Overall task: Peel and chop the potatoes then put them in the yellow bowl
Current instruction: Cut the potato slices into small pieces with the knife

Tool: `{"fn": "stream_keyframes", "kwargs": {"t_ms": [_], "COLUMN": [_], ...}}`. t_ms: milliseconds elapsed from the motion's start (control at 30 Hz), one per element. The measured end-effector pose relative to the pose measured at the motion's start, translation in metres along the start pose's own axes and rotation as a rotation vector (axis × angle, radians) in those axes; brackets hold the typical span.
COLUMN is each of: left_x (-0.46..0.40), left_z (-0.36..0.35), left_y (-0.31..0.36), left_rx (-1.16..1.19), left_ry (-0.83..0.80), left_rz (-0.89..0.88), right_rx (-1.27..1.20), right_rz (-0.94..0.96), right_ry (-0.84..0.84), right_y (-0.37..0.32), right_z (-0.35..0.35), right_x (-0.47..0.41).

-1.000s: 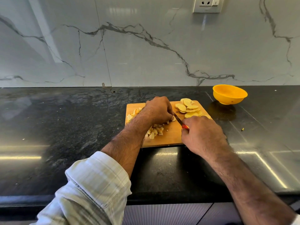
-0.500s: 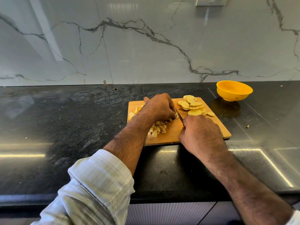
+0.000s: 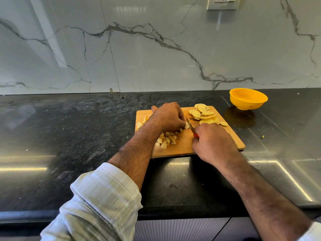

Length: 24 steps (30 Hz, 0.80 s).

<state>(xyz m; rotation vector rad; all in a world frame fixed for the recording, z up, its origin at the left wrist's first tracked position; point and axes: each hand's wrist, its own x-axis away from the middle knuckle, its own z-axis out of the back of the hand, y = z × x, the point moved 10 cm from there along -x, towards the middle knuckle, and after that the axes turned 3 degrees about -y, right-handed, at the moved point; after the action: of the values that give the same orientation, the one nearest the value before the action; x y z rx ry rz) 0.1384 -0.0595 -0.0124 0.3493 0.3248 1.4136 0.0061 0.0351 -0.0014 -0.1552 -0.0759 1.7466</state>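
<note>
Wooden cutting board [image 3: 186, 146] lies on the black stone table [image 3: 69, 136], near its front edge and right of the middle. The left hand [image 3: 167, 117] is curled over a stack of potato pieces [image 3: 187, 125] at the board's centre, fingertips pressing them down. The right hand [image 3: 211, 141] grips a knife [image 3: 191, 126] with a red handle, its blade angled against those pieces just beside the left fingers. Chopped potato cubes [image 3: 166, 140] are heaped on the board under and beside the left wrist. Round potato slices [image 3: 205, 114] are piled at the board's far right corner. The yellow bowl [image 3: 248, 99] stands apart, further right towards the table's back edge by the marble wall [image 3: 156, 49].
</note>
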Motion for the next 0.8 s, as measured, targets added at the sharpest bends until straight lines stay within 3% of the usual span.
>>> {"fn": "stream_keyframes", "kwargs": {"t_ms": [533,800], "left_x": [0.001,0.005], "left_z": [-0.001,0.003], "left_y": [-0.002,0.016], "left_rx": [0.064,-0.032], "left_ry": [-0.002,0.0], "left_rz": [0.071,-0.091], "right_rx": [0.149,-0.146], "right_rz": [0.076,0.039], "right_ry": [-0.177,0.1], "right_y": [-0.028,0.028], "right_z": [-0.001,0.005], "right_x": [-0.011,0.006]}}
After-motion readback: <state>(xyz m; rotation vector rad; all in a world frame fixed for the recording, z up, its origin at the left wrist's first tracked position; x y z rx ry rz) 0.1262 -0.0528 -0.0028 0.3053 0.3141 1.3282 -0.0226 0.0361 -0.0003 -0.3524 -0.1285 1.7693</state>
